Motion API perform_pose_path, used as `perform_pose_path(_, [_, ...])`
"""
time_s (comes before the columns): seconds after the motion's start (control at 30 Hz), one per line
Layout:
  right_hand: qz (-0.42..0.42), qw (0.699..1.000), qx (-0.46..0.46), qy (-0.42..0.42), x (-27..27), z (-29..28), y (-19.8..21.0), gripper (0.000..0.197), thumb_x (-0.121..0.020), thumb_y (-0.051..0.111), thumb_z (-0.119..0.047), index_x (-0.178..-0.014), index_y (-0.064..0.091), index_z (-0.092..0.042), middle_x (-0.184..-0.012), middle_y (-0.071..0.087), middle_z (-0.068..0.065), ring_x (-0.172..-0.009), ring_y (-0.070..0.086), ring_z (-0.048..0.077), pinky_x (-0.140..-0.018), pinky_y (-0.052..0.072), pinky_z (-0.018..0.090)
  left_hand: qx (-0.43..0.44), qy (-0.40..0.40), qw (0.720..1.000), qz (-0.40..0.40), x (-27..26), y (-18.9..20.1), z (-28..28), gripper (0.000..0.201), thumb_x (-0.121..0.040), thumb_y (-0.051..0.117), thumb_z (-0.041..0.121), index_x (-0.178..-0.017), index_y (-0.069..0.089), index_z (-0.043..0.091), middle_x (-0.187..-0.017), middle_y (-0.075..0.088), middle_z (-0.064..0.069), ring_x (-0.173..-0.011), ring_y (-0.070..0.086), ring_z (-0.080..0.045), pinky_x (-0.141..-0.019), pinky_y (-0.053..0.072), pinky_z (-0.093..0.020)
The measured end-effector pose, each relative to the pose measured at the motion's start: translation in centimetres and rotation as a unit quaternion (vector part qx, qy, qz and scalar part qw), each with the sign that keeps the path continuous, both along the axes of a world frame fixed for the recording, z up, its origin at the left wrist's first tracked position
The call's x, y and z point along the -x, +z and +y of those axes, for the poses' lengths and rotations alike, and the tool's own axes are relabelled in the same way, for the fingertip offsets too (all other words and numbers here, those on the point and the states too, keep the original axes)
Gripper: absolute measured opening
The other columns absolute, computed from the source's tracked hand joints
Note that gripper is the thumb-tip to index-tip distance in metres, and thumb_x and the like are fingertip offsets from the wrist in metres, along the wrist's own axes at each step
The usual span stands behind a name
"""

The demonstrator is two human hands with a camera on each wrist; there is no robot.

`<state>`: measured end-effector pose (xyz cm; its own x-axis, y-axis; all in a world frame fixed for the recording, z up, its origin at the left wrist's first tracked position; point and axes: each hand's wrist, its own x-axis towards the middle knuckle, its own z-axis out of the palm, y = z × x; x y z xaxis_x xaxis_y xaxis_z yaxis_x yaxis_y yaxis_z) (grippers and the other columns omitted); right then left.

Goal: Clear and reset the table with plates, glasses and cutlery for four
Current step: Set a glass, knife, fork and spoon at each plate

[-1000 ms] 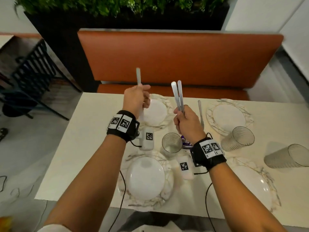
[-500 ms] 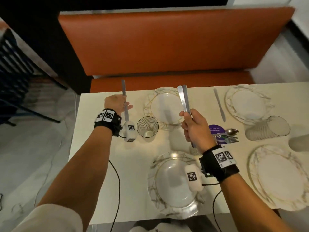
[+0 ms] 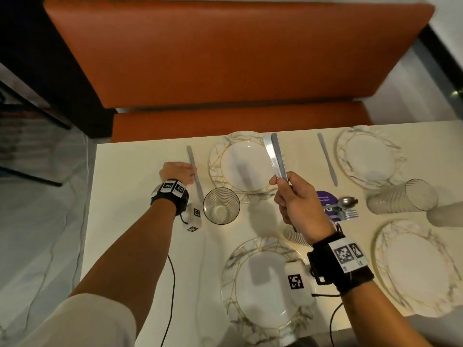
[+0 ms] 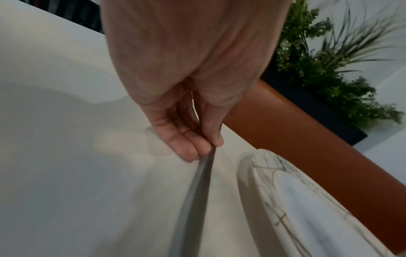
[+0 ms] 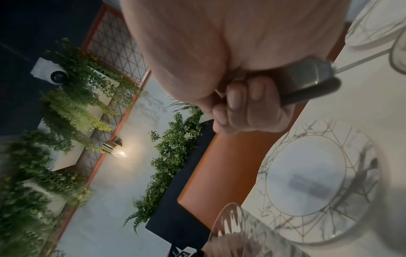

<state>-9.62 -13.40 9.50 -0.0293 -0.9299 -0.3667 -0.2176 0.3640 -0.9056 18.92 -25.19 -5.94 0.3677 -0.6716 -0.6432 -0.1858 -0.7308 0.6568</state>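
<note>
Setting a knife [image 3: 194, 171] down is the job for the left hand [image 3: 176, 175]. Its fingers [image 4: 186, 147] and thumb pinch the knife low over the tabletop [image 3: 130, 196], just at nine o'clock of the far plate [image 3: 244, 165] — I think so the knife ends up right beside that plate. A glass [image 3: 221, 206] stands at about five o'clock from this hand, close to the knife's near end.

The right hand [image 3: 298, 199] is curled tight around two more knives [image 3: 275, 156], held up with the blades pointing to twelve o'clock (probably saved for the next places). Another knife [image 3: 327, 159] already lies flat beside the plate at two o'clock [image 3: 368, 156]. A spoon and fork [image 3: 348, 207] wait on a purple card, at three o'clock of the right hand.
</note>
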Motion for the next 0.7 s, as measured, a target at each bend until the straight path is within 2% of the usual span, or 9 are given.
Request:
perform_pose_path(0.07, [-0.001, 1.0, -0.004, -0.005, -0.1, -0.3, 0.1, 0.023, -0.108, 0.044, -0.027, -0.108, 0.063, -0.014, -0.055, 0.043, -0.013, -0.045, 0.032, 0.005, -0.041, 0.026, 0.02, 0.015, -0.006, 1.0, -0.016, 0.2, -0.4, -0.4, 0.004, -0.088, 0.08, 0.006, -0.092, 0.08, 0.003, -0.091, 0.08, -0.011, -0.079, 0.077, -0.025, -0.07, 0.065, -0.032])
perform_pose_path(0.1, [0.0, 1.0, -0.004, -0.005, -0.1, -0.5, 0.1, 0.023, -0.108, 0.044, -0.026, -0.108, 0.063, -0.014, -0.054, 0.043, -0.013, -0.044, 0.032, 0.004, -0.041, 0.026, 0.02, 0.016, 0.001, 0.999, -0.033, 0.3, -0.6, -0.6, 0.005, -0.084, 0.085, 0.009, -0.082, 0.081, 0.009, -0.085, 0.08, -0.009, -0.078, 0.078, -0.025, -0.075, 0.066, -0.036])
perform_pose_path(0.17, [0.001, 1.0, -0.005, -0.005, -0.1, -0.9, 0.1, 0.023, -0.108, 0.044, -0.026, -0.108, 0.064, -0.015, -0.054, 0.044, -0.012, -0.044, 0.033, 0.004, -0.041, 0.026, 0.02, 0.018, 0.021, 0.998, -0.048, 0.6, -0.5, -1.0, 0.012, -0.077, 0.091, 0.012, -0.074, 0.08, 0.011, -0.074, 0.078, -0.009, -0.068, 0.077, -0.025, -0.072, 0.067, -0.039])
perform_pose_path(0.3, [-0.001, 1.0, -0.01, -0.01, -0.1, -1.5, 0.1, 0.023, -0.108, 0.044, -0.026, -0.107, 0.064, -0.016, -0.053, 0.043, -0.013, -0.044, 0.031, 0.005, -0.041, 0.026, 0.02, 0.031, 0.009, 0.996, -0.079, 1.1, -0.9, -1.5, 0.014, -0.076, 0.093, 0.017, -0.071, 0.08, 0.012, -0.069, 0.077, -0.006, -0.065, 0.077, -0.024, -0.068, 0.067, -0.039])
perform_pose_path(0.57, [-0.007, 1.0, -0.012, -0.01, 0.4, -1.8, 0.1, 0.022, -0.108, 0.044, -0.025, -0.109, 0.064, -0.014, -0.053, 0.042, -0.014, -0.044, 0.031, 0.005, -0.041, 0.027, 0.019, 0.036, 0.002, 0.993, -0.113, 1.7, -1.0, -1.7, 0.018, -0.079, 0.091, 0.022, -0.072, 0.077, 0.013, -0.072, 0.077, -0.006, -0.072, 0.077, -0.024, -0.076, 0.066, -0.039])
perform_pose_path(0.7, [0.0, 1.0, -0.01, -0.002, 0.6, -1.7, -0.1, 0.022, -0.108, 0.044, -0.026, -0.108, 0.064, -0.015, -0.054, 0.043, -0.015, -0.045, 0.033, 0.004, -0.041, 0.027, 0.02, 0.032, 0.002, 0.992, -0.122, 2.1, -1.0, -1.8, 0.018, -0.081, 0.089, 0.026, -0.074, 0.079, 0.012, -0.07, 0.076, -0.003, -0.071, 0.077, -0.021, -0.077, 0.066, -0.038])
